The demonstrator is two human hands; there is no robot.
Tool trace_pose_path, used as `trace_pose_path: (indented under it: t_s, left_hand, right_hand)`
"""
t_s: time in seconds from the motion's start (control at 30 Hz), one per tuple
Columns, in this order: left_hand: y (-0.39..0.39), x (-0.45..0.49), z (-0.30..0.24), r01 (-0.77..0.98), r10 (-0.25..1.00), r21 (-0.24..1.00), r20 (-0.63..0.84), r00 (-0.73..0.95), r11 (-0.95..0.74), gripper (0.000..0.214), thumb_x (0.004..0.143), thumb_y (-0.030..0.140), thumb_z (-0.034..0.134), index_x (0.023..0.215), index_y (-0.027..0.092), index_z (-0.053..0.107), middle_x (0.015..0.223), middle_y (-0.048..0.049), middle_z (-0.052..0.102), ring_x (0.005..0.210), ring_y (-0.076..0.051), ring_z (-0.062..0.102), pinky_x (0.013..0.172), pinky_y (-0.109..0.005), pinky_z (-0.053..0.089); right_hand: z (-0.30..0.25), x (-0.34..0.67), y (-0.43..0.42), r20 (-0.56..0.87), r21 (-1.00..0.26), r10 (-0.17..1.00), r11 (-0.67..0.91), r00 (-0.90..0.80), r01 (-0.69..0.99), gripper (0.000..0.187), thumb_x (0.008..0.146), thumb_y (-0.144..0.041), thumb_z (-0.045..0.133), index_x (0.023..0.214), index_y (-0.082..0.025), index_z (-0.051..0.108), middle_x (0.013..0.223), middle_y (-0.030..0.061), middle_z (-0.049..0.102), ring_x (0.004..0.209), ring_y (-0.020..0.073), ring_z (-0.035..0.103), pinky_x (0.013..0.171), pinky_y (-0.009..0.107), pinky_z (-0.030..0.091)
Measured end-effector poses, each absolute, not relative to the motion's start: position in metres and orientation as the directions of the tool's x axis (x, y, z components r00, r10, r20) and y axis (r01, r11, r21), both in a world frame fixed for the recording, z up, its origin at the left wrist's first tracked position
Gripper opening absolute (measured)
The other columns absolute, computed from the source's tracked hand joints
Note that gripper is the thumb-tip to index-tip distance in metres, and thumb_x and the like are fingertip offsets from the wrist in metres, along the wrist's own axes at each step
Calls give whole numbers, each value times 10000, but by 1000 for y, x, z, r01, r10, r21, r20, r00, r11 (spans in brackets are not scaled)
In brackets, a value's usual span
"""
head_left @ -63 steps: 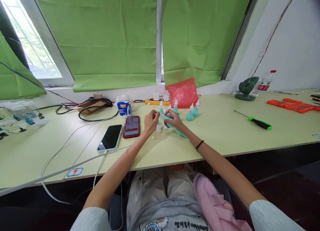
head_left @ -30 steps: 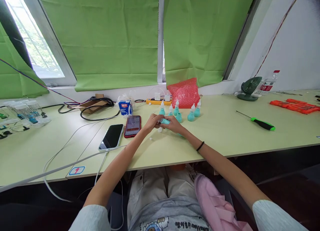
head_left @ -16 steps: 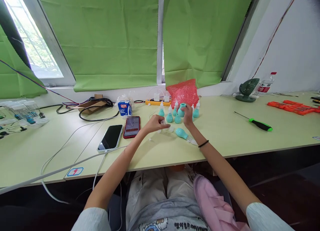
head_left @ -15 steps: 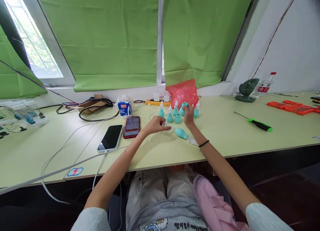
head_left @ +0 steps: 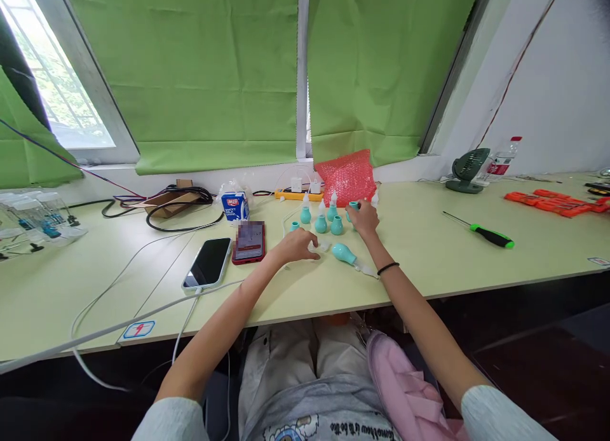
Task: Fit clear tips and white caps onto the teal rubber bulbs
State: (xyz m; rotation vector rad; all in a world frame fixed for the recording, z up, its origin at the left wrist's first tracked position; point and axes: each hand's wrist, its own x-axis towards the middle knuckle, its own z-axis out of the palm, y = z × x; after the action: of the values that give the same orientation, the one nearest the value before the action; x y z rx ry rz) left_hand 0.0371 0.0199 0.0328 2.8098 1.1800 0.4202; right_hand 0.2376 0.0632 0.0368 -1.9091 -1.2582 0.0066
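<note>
My right hand is closed around a turquoise rubber bulb, its open neck up, low among the other bulbs. My left hand is open, thumb and fingers apart, beside small clear plastic parts on the table. Between my hands lies a turquoise bulb syringe with a clear tip, on its side. Behind stand several turquoise bulbs, some with pointed white nozzles, others such as this bare bulb without. Another bulb shows partly behind my left hand.
Two phones, one black-screened and one red-edged, lie left, near a blue milk carton. Red bubble wrap and a yellow power strip are behind. A screwdriver and fan are right. A white cable crosses the front left.
My right hand has lowered the bulb toward the others on the table. The fingers of my left hand have spread and moved slightly left and down, away from the clear parts.
</note>
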Motion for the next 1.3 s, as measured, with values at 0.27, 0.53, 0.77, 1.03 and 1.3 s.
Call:
trace_pose_path:
  t_s: [0.27,0.53,0.77,1.03,1.3]
  left_hand:
    - [11,45,40,727,730,103,211,651,-678,417,673,484,553,945,172,602,595,-27,553,739,-225,554,601,-258,360]
    - [-13,33,79,736,732,9,112,672,-677,193,724,248,464,795,156,618,762,-76,613,769,-209,554,644,-272,375]
    - [-19,3,59,790,788,-64,-159,594,-609,137,585,145,587,719,153,614,760,-76,620,662,-185,577,541,-233,401]
    - [-14,10,43,791,799,-113,-75,597,-602,215,739,108,400,830,156,589,835,-112,611,777,-223,588,636,-306,429]
    - [-1,25,25,807,803,-75,79,591,-586,193,740,137,414,865,150,561,837,-115,611,782,-256,587,617,-330,431]
  right_hand:
    - [32,239,65,402,-525,797,-203,451,827,256,635,-362,522,782,-170,607,838,108,620,817,258,566,621,308,415]
    - [30,243,65,395,-455,813,-232,428,860,352,595,-311,570,924,-187,597,925,116,599,874,282,558,673,360,422]
    - [29,244,64,368,-410,859,-195,357,891,328,576,-232,591,901,-189,598,933,95,601,882,245,552,665,326,424]
    - [48,242,37,475,-342,845,-81,246,936,290,659,-336,548,901,-180,589,866,82,619,878,250,544,682,346,413]
    - [50,231,-8,215,-188,916,378,-338,906,330,504,-406,671,735,-184,595,661,52,582,759,246,545,576,292,404]
